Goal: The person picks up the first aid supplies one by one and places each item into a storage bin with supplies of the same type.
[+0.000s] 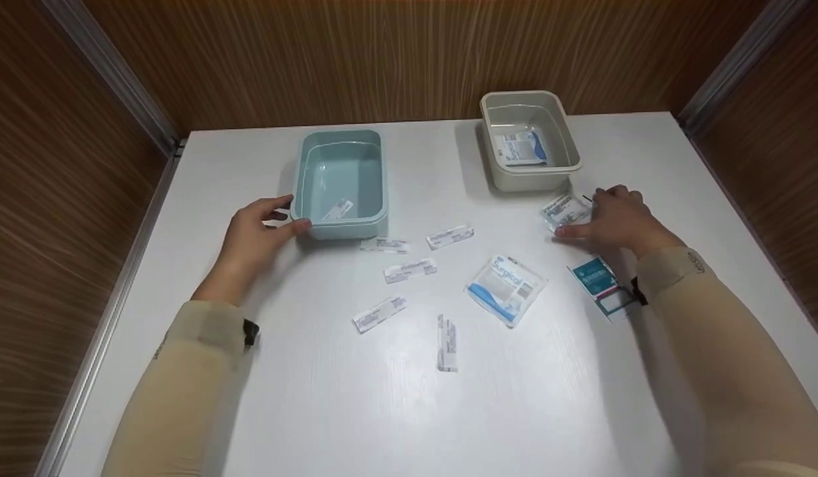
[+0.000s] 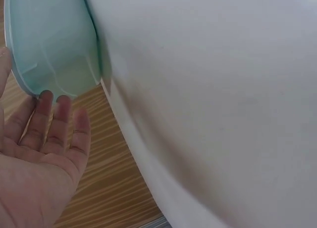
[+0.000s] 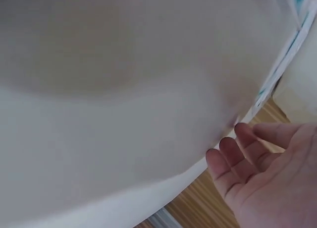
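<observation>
The left hand is at the near left corner of a light blue bin. Its thumb touches the front rim and its other fingers, fairly straight in the left wrist view, lie along the left side. One small strip packet lies inside this bin. Over a small clear-and-white packet in front of a beige bin, the right hand spreads its thumb and forefinger at the packet's edges. Loosely bent fingertips show in the right wrist view; whether they press the packet is hidden.
Several white strip packets lie scattered mid-table. A "Surgical" packet lies to their right, with a teal-and-white packet by the right wrist. Another blue-and-white packet is inside the beige bin. Wood-patterned panels surround the white table.
</observation>
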{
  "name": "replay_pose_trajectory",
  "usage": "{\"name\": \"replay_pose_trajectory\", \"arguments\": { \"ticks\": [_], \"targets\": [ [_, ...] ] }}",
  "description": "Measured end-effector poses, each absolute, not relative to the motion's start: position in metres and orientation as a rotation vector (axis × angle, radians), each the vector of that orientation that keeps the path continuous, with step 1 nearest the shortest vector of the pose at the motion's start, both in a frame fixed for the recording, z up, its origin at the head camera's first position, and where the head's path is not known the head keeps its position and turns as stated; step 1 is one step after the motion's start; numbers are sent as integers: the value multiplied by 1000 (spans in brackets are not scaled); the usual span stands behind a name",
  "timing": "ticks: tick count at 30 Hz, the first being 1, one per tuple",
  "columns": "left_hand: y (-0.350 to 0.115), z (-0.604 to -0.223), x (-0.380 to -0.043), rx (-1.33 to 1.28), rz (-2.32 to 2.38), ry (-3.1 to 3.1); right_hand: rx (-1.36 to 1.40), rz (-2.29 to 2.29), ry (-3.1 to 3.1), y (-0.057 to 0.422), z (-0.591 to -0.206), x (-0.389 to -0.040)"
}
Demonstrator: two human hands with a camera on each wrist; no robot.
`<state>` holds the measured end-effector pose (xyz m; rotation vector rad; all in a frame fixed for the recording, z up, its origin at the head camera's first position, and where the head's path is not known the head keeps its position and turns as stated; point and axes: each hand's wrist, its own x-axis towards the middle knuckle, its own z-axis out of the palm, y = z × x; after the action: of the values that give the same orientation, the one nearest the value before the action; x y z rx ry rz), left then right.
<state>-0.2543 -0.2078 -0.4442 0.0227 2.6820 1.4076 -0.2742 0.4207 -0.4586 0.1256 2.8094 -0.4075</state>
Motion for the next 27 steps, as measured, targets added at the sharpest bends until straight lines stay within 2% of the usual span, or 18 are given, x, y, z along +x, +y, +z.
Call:
{"name": "replay_pose_trajectory", "arguments": {
  "ticks": [10,27],
  "targets": [
    [-201,-446,-256,-82,1515,2603,148,-387,2810,407,-463,-271],
    [-198,-441,-257,-168,1524,2555,148,-472,2798,411,-457,-272]
  ]
}}
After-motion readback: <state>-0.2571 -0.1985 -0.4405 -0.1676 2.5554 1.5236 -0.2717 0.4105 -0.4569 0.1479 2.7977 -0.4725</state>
